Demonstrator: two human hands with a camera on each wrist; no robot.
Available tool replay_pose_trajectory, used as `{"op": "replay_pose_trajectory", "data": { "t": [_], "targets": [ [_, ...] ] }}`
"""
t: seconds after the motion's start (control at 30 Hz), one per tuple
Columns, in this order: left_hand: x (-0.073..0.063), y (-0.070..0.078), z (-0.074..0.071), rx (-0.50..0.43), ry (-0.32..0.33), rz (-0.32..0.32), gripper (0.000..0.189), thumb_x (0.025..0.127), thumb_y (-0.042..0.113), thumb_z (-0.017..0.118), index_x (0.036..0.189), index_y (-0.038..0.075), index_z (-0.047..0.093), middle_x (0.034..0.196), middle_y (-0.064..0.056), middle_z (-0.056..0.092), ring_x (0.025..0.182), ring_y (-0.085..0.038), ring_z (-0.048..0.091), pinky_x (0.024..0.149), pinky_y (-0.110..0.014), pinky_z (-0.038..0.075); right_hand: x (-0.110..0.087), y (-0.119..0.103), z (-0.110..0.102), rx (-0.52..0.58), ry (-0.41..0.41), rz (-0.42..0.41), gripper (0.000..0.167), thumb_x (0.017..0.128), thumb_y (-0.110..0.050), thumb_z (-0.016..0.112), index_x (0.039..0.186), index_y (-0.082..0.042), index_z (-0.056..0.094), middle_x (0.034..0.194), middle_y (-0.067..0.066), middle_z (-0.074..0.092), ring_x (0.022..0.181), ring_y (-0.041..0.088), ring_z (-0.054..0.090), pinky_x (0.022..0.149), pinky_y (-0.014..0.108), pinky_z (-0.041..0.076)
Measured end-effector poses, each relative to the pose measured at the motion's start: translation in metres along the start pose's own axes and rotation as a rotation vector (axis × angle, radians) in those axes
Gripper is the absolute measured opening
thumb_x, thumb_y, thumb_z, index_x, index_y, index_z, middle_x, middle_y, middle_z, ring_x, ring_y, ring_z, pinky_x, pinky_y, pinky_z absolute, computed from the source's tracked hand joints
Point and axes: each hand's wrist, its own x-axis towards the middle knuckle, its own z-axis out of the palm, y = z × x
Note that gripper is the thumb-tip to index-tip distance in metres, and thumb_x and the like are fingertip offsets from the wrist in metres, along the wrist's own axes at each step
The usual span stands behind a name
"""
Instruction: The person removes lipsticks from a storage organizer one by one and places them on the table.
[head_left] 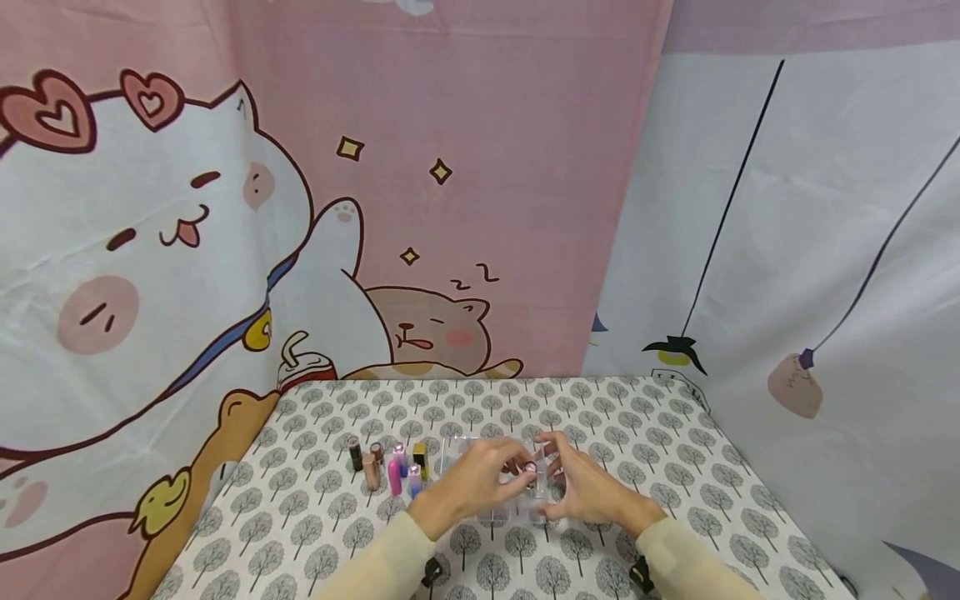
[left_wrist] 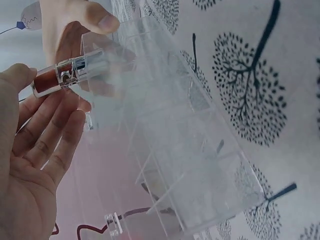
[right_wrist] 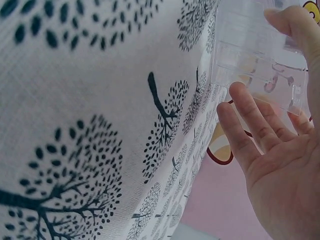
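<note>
My left hand (head_left: 483, 475) pinches a small clear lip gloss tube (left_wrist: 49, 81) with reddish-brown contents between thumb and fingers. In the left wrist view the tube is tilted, and its far end is at the edge of a clear plastic organizer box (left_wrist: 200, 150) with dividers. Whether that end is inside a compartment I cannot tell. My right hand (head_left: 588, 487) holds the box's right end, the thumb on the near side and fingers on the far side. In the right wrist view, the thumb (right_wrist: 282, 22) lies against the clear plastic.
Left of the box stand several lipsticks: a dark one (head_left: 355, 454), a rose-gold one (head_left: 371, 472), a bright pink one (head_left: 394, 477), a blue-and-pink one (head_left: 415, 482) and a black-and-gold one (head_left: 420, 454). A tree-patterned cloth (head_left: 300, 525) covers the table. Cartoon-printed curtains (head_left: 487, 125) hang behind.
</note>
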Motion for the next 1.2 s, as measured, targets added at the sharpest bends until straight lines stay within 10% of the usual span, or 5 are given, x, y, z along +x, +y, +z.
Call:
{"op": "replay_pose_trajectory", "data": {
  "t": [0.67,1.2],
  "targets": [
    [-0.025,-0.008,-0.035,0.078,0.161,0.019,0.022,0.108,0.020,0.085,0.127,0.009,0.080,0.116,-0.004,0.084,0.100,-0.019,0.082,0.091,-0.024,0.072,-0.003,0.002,0.000,0.019,0.009,-0.015,0.111,0.084,-0.031,0.107,0.170,-0.017,0.037,0.149,0.017,0.068,0.115,0.029,0.079,0.099,0.037,0.072],
    [-0.053,-0.029,-0.061,0.149,0.315,0.073,0.020,0.100,0.010,0.090,0.118,0.007,0.080,0.110,-0.005,0.083,0.093,-0.020,0.082,0.083,-0.031,0.074,-0.010,-0.013,0.000,-0.177,-0.043,-0.030,0.124,0.097,-0.039,0.096,0.187,-0.040,0.011,0.183,0.016,0.045,0.130,0.029,0.076,0.083,0.032,0.070]
  ]
}}
